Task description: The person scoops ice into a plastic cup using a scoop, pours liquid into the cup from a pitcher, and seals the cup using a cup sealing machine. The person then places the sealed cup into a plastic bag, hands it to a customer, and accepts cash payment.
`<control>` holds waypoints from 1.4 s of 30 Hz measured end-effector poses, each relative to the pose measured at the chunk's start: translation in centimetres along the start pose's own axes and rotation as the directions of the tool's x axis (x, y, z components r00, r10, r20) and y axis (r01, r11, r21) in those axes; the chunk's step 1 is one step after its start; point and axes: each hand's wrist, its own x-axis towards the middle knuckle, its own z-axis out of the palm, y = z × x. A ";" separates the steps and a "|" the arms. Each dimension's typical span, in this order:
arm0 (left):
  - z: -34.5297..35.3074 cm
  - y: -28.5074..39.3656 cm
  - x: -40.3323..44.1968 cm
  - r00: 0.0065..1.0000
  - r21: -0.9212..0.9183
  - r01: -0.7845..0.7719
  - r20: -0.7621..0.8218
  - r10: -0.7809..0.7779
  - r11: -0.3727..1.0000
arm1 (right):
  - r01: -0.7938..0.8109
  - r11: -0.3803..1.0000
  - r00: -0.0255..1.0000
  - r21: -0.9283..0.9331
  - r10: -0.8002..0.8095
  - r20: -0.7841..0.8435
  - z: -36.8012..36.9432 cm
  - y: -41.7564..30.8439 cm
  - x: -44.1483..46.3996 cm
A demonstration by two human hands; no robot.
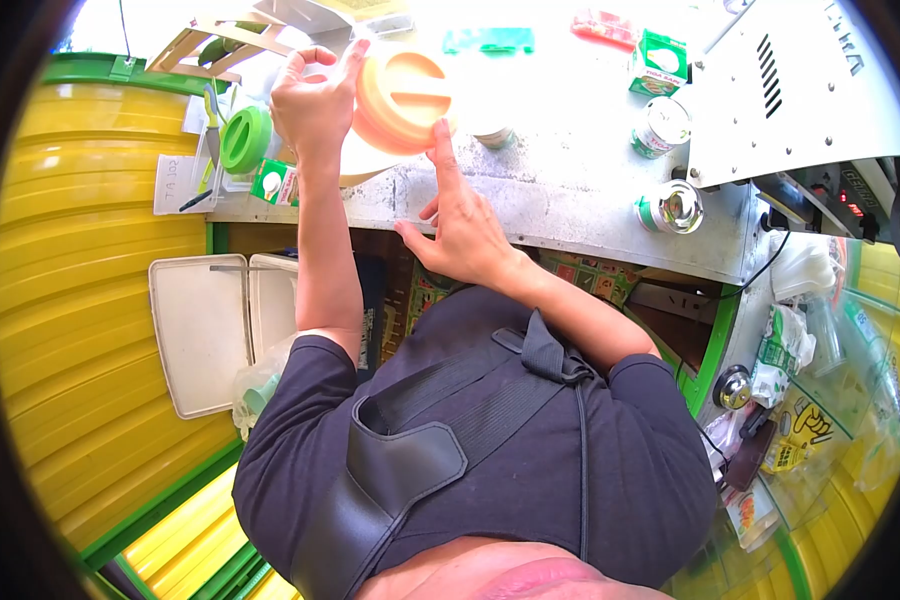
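A round orange screw lid (402, 100) with a raised grip bar sits on a pale container (372, 165) at the counter's front edge, left of centre. My left hand (315, 105) is raised beside the lid's left side. Its fingers are partly bent and apart, and one digit reaches along the lid's rim; whether it touches is unclear. From the near right comes my right hand (465, 225), index finger stretched out with its tip at the lid's rim. The thumb of that hand stands away to the left, and nothing shows in its grasp. The container's far side is hidden by the lid.
A green-lidded container (245, 140) and a small green-and-white carton (275, 183) stand to the left. On the right are an opened can (678, 208), another can (660, 128), a green carton (660, 63) and a white metal machine (800, 90). Plastic bags (805, 270) hang lower right.
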 end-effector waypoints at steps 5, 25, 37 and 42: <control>-0.2 0.3 -0.2 0.999 -0.023 0.039 0.026 -0.039 0.999 | 0.003 1.000 1.000 -0.015 -0.003 -0.002 0.0 -0.2 0.0; -2.8 -5.3 4.5 0.906 -0.796 0.371 0.195 -0.377 0.479 | 0.158 0.987 0.985 -0.029 -0.160 -0.068 -1.7 -1.0 -0.2; -3.7 -12.1 19.0 0.819 -0.913 0.087 -0.163 -0.550 0.399 | -0.031 0.994 0.986 -0.101 0.047 0.160 -6.9 2.8 -5.8; 0.6 -12.7 19.3 0.695 -0.908 0.088 -0.239 -0.678 0.410 | -0.108 0.988 0.987 -0.108 0.119 0.104 -7.5 2.5 -7.3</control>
